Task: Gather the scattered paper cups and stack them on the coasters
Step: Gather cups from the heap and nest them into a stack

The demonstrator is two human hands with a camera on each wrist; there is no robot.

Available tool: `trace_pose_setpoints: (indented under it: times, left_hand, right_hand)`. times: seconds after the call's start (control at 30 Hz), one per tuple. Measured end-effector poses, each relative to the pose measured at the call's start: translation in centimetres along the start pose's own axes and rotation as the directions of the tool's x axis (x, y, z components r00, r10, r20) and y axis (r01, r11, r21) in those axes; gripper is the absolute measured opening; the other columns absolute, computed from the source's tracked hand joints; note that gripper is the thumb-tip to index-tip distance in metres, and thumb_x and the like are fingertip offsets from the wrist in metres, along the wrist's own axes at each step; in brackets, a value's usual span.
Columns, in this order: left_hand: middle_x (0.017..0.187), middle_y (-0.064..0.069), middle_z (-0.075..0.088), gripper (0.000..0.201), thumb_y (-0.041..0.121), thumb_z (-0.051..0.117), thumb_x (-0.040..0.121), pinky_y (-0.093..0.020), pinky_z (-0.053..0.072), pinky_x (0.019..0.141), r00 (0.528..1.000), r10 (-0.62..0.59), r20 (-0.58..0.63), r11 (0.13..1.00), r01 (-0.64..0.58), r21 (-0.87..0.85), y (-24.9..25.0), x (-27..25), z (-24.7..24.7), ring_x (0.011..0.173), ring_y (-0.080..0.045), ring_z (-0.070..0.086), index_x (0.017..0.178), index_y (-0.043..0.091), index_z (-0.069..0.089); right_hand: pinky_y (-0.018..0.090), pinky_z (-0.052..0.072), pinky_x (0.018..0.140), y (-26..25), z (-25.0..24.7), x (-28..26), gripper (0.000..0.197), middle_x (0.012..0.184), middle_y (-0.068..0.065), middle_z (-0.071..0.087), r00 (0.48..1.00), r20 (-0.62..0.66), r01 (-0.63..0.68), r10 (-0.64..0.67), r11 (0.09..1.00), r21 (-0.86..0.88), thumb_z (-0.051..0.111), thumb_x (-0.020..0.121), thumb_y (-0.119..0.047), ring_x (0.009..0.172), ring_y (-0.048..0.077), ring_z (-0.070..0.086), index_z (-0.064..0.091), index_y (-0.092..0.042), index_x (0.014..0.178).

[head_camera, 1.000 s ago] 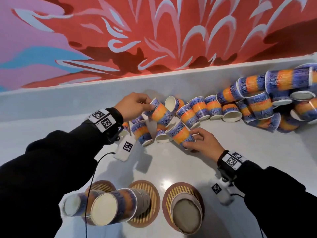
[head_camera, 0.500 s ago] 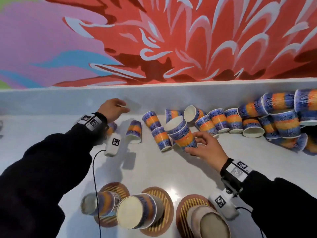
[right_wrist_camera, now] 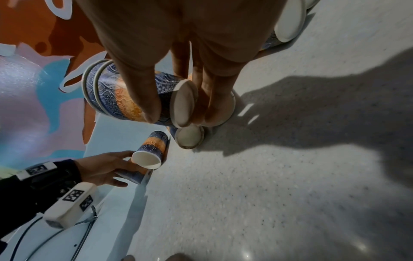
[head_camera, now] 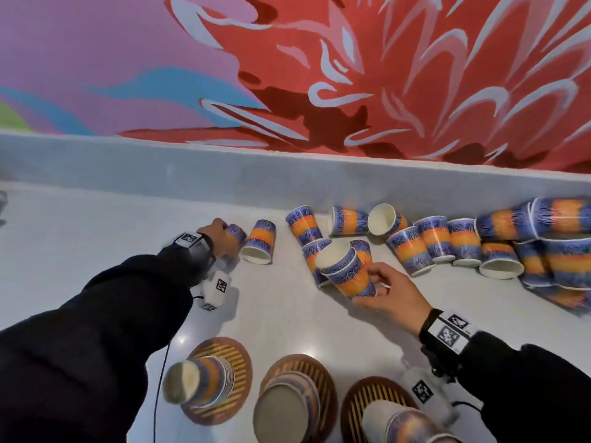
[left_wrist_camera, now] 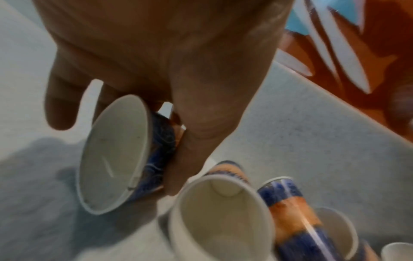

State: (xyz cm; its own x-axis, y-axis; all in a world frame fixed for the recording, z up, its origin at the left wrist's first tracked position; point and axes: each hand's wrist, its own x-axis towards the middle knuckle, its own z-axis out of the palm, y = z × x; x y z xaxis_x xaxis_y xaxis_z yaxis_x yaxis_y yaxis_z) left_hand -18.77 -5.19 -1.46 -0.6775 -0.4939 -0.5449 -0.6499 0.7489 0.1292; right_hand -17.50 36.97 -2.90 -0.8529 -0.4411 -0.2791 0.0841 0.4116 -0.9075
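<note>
The right hand [head_camera: 388,290] pinches two nested cups [head_camera: 347,271] between thumb and fingers [right_wrist_camera: 212,98], just above the counter [head_camera: 281,308]. At nine o'clock from them, the left hand [head_camera: 217,239] curls around one lying cup [left_wrist_camera: 120,153]. Three coasters [head_camera: 220,353] carry stacks at six o'clock.

Blue-and-orange banded paper cups [head_camera: 412,251], brown striped coasters [head_camera: 236,362]

Paper cups [head_camera: 412,252] matt; speckled counter [head_camera: 281,314] glossy; coasters [head_camera: 238,362] slatted wood.
</note>
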Motion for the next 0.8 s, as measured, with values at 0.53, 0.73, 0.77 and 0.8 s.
trace_pose_setpoints:
  times: [0.53, 0.73, 0.77, 0.8]
  left_hand:
    - [0.135, 0.009, 0.061, 0.086, 0.08, 0.062, 0.075, -0.031, 0.048, 0.1, 0.711, 0.684, 0.162, 0.72, -0.622, -0.308, 11.9, -14.9, -4.0, 0.118, -0.012, 0.061, 0.15, 0.041, 0.044]
    - [0.12, -0.002, 0.065, 0.034, 0.045, 0.072, 0.094, -0.029, 0.041, 0.085, 0.858, 0.494, -0.14, 0.851, -0.511, -0.122, 10.1, -10.7, -3.1, 0.102, -0.02, 0.06, 0.123, 0.029, 0.066]
    - [0.118, -0.004, 0.066, 0.028, 0.039, 0.077, 0.091, -0.029, 0.041, 0.082, 0.864, 0.494, -0.095, 0.867, -0.498, -0.022, 9.7, -10.1, -2.6, 0.099, -0.02, 0.059, 0.116, 0.03, 0.069]
    - [0.118, -0.005, 0.067, 0.022, 0.035, 0.077, 0.089, -0.028, 0.043, 0.081, 0.871, 0.49, -0.014, 0.87, -0.489, 0.065, 9.4, -9.4, -1.8, 0.098, -0.021, 0.061, 0.111, 0.031, 0.073]
  right_hand:
    - [0.027, 0.056, 0.091, -0.7, 1.0, -0.6, 0.065, 0.11, -0.001, 0.073, 0.999, -0.035, 0.035, -0.033, 0.998, 0.053, 0.096, 0.058, -0.031, 0.101, 0.007, 0.07, 0.065, -0.028, 0.115]
    - [0.021, 0.055, 0.087, 1.0, 0.4, -1.6, 0.058, 0.111, 0.001, 0.074, 1.0, -0.026, -0.007, 0.009, 0.999, 0.053, 0.095, 0.069, -0.008, 0.1, 0.005, 0.071, 0.064, -0.024, 0.116]
    - [0.021, 0.054, 0.087, 1.3, 0.3, -1.7, 0.057, 0.11, 0.001, 0.074, 0.999, -0.028, -0.014, 0.016, 0.999, 0.05, 0.095, 0.069, -0.008, 0.099, 0.004, 0.07, 0.064, -0.024, 0.115]
    - [0.021, 0.053, 0.087, 1.5, 0.2, -1.8, 0.057, 0.11, 0.0, 0.074, 0.999, -0.029, -0.021, 0.022, 0.999, 0.046, 0.095, 0.069, -0.008, 0.098, 0.003, 0.07, 0.065, -0.024, 0.115]
